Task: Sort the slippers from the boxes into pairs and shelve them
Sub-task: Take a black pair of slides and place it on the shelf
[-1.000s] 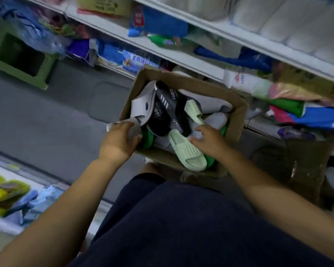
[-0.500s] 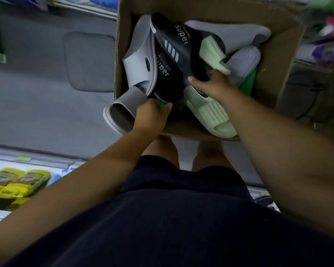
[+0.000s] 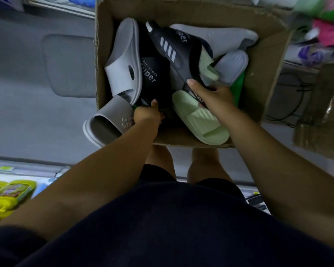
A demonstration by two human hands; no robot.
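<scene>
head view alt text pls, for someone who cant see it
Looking down, a person's right hand grips a black striped slipper in a cardboard box of mixed slippers. The left hand reaches in beside a grey slipper; a light green slipper lies under the right hand.

The location was a retail shop, viewed in an aisle between stocked shelving. A shelf [image 3: 62, 7] at the upper left and bright packets [image 3: 328, 29] at the upper right showed packaged goods. A low shelf edge [image 3: 37, 168] at the lower left bore a small label [image 3: 5, 168] on its front rail, with yellow packaged goods [image 3: 8, 193] displayed beside it. A plain grey floor [image 3: 27, 103] ran between the two sides. An open cardboard box [image 3: 268, 74] in the aisle held loose slippers [image 3: 123, 60] in grey, green and black, jumbled together, including a black slipper [image 3: 174, 49] with printed branding.
</scene>
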